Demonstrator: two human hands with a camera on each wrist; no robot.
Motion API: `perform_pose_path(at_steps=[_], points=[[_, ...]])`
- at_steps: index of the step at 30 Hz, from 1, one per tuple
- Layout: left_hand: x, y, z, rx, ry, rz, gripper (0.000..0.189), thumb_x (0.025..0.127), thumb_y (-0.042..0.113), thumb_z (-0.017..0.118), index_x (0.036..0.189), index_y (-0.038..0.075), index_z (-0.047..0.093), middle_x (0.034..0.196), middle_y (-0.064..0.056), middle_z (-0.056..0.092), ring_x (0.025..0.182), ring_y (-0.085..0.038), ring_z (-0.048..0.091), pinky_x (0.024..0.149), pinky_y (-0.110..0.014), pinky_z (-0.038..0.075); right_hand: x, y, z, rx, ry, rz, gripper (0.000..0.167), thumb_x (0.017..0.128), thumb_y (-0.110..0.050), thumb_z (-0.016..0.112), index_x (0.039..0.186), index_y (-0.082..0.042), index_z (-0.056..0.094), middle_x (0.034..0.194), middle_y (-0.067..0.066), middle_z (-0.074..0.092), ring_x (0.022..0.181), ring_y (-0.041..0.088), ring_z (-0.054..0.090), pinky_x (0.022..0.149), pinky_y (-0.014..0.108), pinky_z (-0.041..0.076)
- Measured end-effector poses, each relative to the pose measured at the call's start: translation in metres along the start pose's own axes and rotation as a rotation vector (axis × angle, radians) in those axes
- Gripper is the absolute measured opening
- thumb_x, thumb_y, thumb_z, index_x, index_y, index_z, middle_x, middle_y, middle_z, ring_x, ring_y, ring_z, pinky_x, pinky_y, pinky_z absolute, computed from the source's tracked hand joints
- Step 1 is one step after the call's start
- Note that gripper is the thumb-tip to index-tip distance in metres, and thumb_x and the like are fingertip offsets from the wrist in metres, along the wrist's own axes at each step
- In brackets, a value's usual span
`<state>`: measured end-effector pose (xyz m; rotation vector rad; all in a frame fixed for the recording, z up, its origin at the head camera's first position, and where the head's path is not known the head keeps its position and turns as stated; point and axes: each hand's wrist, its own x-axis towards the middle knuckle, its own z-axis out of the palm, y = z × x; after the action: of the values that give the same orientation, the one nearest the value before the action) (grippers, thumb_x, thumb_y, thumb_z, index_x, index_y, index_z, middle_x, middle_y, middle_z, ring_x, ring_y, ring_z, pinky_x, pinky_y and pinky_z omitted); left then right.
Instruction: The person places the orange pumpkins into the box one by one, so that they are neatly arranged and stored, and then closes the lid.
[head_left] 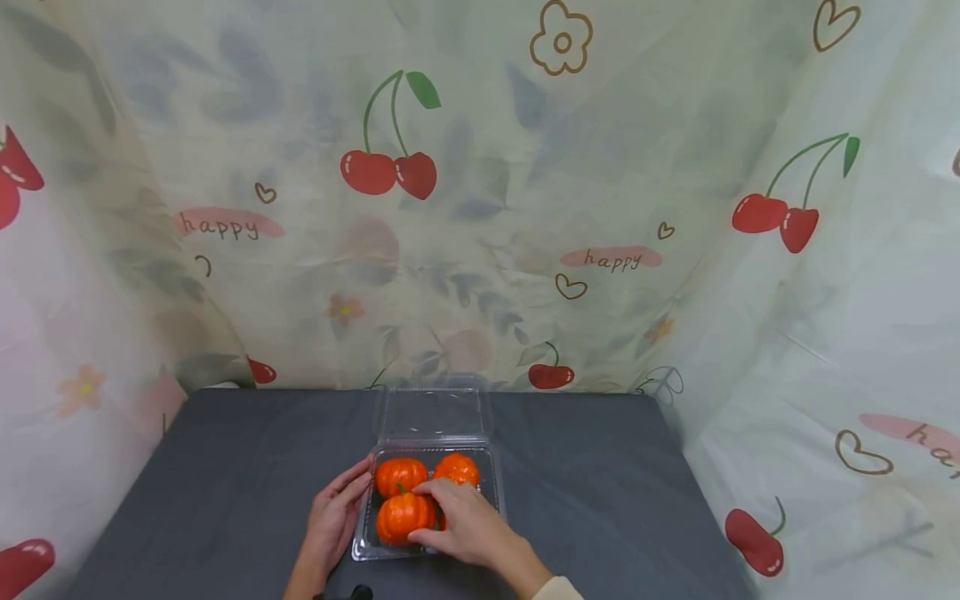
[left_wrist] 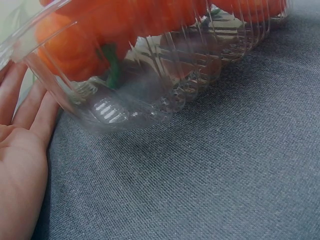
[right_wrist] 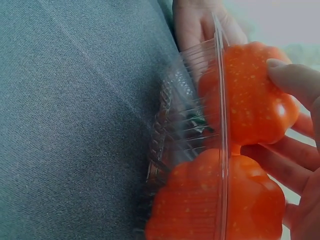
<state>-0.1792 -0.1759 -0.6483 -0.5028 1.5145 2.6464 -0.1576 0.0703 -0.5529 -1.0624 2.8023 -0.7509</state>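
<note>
A clear plastic clamshell box [head_left: 362,552] sits on the dark grey tabletop, its lid [head_left: 432,414] tipped back. Small orange toy pumpkins with green stems fill it: one at back left [head_left: 396,477], one at back right [head_left: 457,467], and one at front right [right_wrist: 257,205], mostly covered by my hand in the head view. My right hand [head_left: 474,527] grips the front-left pumpkin [head_left: 399,521] between thumb and fingers; in the right wrist view it rises above the box rim. Along the box's left wall lies my left hand [head_left: 332,518], fingers extended against the plastic.
The grey cloth-covered table [head_left: 600,483] spreads out on both sides of the box. A pale curtain [head_left: 487,208] printed with cherries, hearts and flowers hangs behind it and along both sides. A small black object [head_left: 362,592] shows at the bottom edge beside the left wrist.
</note>
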Motion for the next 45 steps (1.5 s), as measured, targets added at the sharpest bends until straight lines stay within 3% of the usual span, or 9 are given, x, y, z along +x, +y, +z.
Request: perform_pose_path(at_steps=[10,17,27,30,37,45], points=[[0.000,0.000,0.001,-0.030,0.003,-0.003,0.035,0.091,0.012,0.076,0.126,0.013,0.073,0.114,0.015,0.076,0.114,0.002,0.067,0.098,-0.016,0.054,0.002,0.002,0.001,-0.002,-0.012,0.003,0.054,0.092,-0.056,0.069,0.136,-0.025,0.062,0.128,-0.008,0.070,0.113,0.011,0.066,0.100,0.033,0.056],[0.001,0.001,0.001,-0.029,0.002,-0.005,0.039,0.090,0.012,0.077,0.129,0.012,0.071,0.115,0.015,0.076,0.114,0.002,0.067,0.098,-0.017,0.055,0.005,0.002,-0.002,0.043,-0.006,-0.039,0.048,0.094,-0.048,0.070,0.134,-0.022,0.063,0.126,-0.004,0.071,0.108,0.007,0.066,0.095,0.027,0.057],[0.000,0.001,0.001,-0.027,-0.006,0.001,0.035,0.093,0.011,0.074,0.128,0.012,0.072,0.114,0.015,0.077,0.113,0.002,0.068,0.098,-0.016,0.054,0.005,0.002,-0.011,0.019,0.062,-0.107,0.044,0.094,-0.041,0.072,0.130,-0.016,0.065,0.117,-0.001,0.072,0.100,0.010,0.067,0.088,0.022,0.056],[-0.001,0.001,0.001,-0.028,-0.006,-0.006,0.035,0.093,0.011,0.073,0.128,0.013,0.072,0.114,0.015,0.076,0.113,0.002,0.068,0.097,-0.016,0.055,0.005,0.004,-0.019,0.028,0.065,-0.075,0.045,0.095,-0.043,0.071,0.131,-0.017,0.064,0.120,-0.001,0.072,0.103,0.013,0.068,0.089,0.027,0.057],[0.000,0.000,0.001,-0.020,0.007,-0.010,0.039,0.092,0.012,0.075,0.130,0.012,0.071,0.114,0.016,0.076,0.113,0.002,0.068,0.097,-0.017,0.055,0.007,0.013,-0.039,0.068,0.067,0.101,0.046,0.096,-0.047,0.068,0.135,-0.025,0.062,0.132,-0.005,0.067,0.121,0.018,0.063,0.103,0.043,0.055],[0.000,-0.002,0.000,0.011,0.000,0.020,0.054,0.089,0.007,0.077,0.139,0.002,0.061,0.113,0.016,0.076,0.111,0.000,0.069,0.095,-0.017,0.056,0.009,0.040,-0.047,0.098,0.187,0.160,0.045,0.095,-0.045,0.070,0.135,-0.025,0.062,0.129,-0.003,0.065,0.118,0.022,0.060,0.097,0.041,0.056]])
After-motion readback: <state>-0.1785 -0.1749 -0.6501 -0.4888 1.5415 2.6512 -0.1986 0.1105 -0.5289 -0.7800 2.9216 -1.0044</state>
